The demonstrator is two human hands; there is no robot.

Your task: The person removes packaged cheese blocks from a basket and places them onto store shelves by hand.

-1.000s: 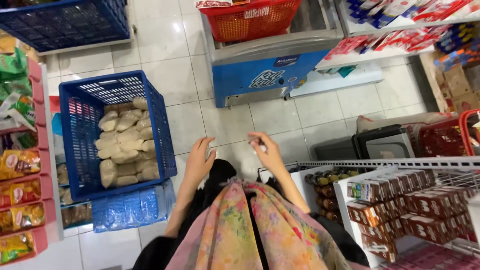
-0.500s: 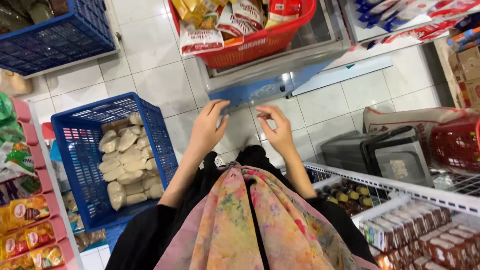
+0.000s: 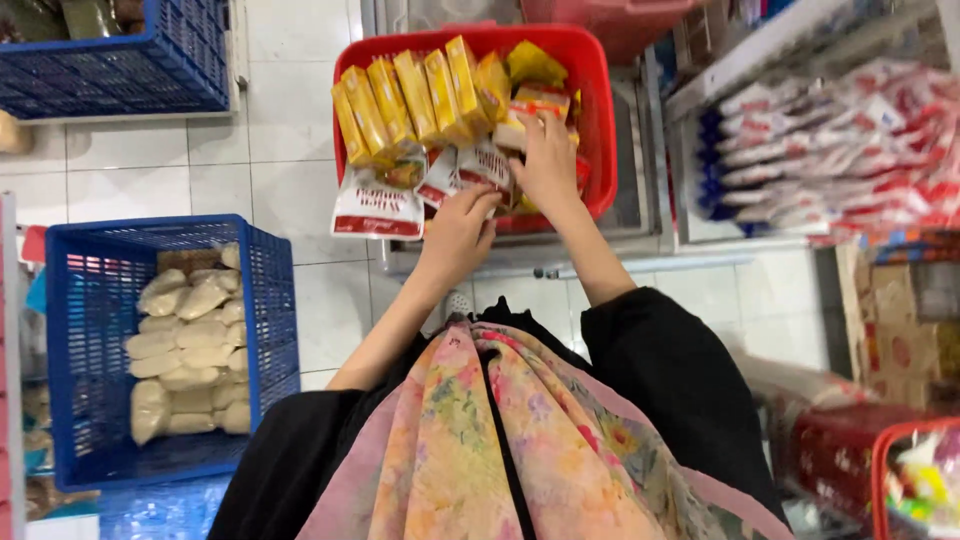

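Small grocery shop, I'd say. Red plastic basket (image 3: 596, 110) crammed with yellow snack packs (image 3: 420, 95) and white-red pouches (image 3: 378, 205), sitting on glass-topped chest freezer (image 3: 640, 205). Blue crates on white tile floor (image 3: 280, 110); one blue crate (image 3: 270, 300) full of pale bagged goods (image 3: 185, 350). Shelf at right (image 3: 760, 50) stacked with rows of red-white-blue packets (image 3: 840, 150). Cardboard cartons (image 3: 900, 310) lower right. Stock everywhere, narrow aisle.

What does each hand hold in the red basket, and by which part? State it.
The left hand grips a white-and-red packet at its lower edge. The right hand rests on packets in the red basket; whether it grips one cannot be told.
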